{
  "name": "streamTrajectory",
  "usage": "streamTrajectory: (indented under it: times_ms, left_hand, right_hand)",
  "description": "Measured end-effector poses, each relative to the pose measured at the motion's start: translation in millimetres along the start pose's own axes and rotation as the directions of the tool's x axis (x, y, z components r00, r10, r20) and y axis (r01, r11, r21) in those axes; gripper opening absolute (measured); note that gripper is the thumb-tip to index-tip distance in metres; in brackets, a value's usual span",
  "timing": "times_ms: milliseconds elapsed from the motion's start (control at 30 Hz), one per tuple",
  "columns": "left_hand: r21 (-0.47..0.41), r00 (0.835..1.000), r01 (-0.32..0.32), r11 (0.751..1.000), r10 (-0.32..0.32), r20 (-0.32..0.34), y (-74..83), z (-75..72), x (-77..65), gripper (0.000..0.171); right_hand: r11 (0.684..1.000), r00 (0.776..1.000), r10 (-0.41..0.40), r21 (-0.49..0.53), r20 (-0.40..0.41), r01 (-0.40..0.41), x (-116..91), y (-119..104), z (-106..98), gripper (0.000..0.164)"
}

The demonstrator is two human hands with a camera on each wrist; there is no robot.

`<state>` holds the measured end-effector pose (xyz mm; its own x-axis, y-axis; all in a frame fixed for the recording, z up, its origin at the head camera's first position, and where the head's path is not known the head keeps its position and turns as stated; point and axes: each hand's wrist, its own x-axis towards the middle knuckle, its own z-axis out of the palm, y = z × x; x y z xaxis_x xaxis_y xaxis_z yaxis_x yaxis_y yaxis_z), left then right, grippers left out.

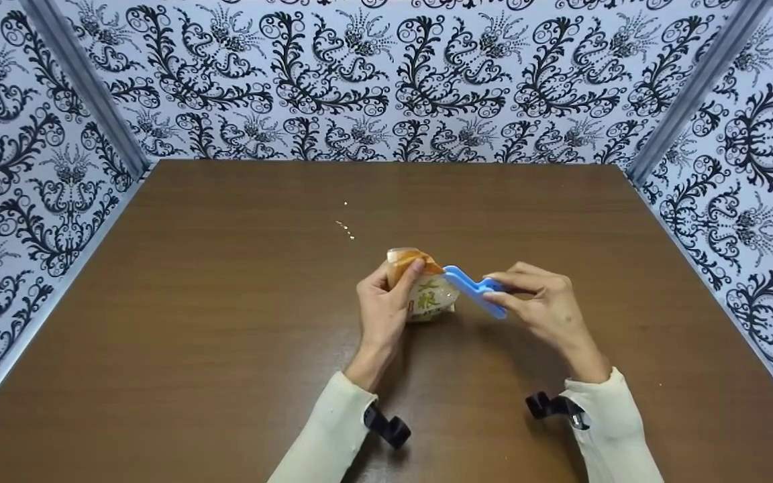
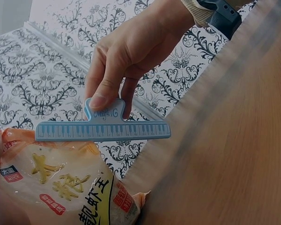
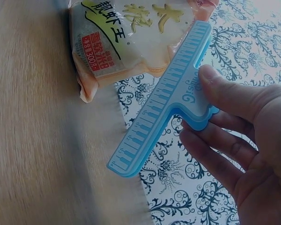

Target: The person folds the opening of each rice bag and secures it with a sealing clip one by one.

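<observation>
A clear and orange food bag (image 1: 432, 298) with gold characters stands on the table, and my left hand (image 1: 384, 305) grips its folded orange top, thumb on the near side. In the left wrist view, that food bag (image 2: 51, 180) fills the lower left. My right hand (image 1: 547, 302) pinches the handle of a blue bag clip (image 1: 472, 292) between thumb and fingers. Printed piano keys run along the long bar of the clip (image 3: 154, 108). Part of this bar lies along the bag's top edge, while the other end sticks out past it. Whether its jaws enclose the plastic I cannot tell.
Several small pale crumbs (image 1: 346, 230) lie on the brown table (image 1: 225, 282) beyond the bag. Patterned black-and-white walls (image 1: 386, 80) rise at the back and both sides. A black strap device (image 1: 386, 426) sits at each wrist.
</observation>
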<state>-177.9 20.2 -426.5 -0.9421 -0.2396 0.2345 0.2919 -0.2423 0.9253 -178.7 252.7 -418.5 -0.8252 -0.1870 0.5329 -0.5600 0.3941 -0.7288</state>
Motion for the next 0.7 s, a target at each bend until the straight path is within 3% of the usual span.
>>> streamTrajectory:
  times_ms: [433, 700]
  left_hand:
    - [-0.015, 1.000, -0.018, 1.000, 0.018, 0.005, -0.2, 0.3, -0.1, 0.015]
    - [-0.002, 1.000, -0.005, 1.000, 0.005, 0.003, -0.9, 0.0, 0.6, 0.014]
  right_hand:
    - [0.999, 1.000, -0.001, 0.038, 0.000, 0.001, 0.0, -1.3, 1.2, 0.024]
    - [1.000, 1.000, -0.010, 0.005, -0.002, 0.010, 0.4, -0.2, 1.6, 0.024]
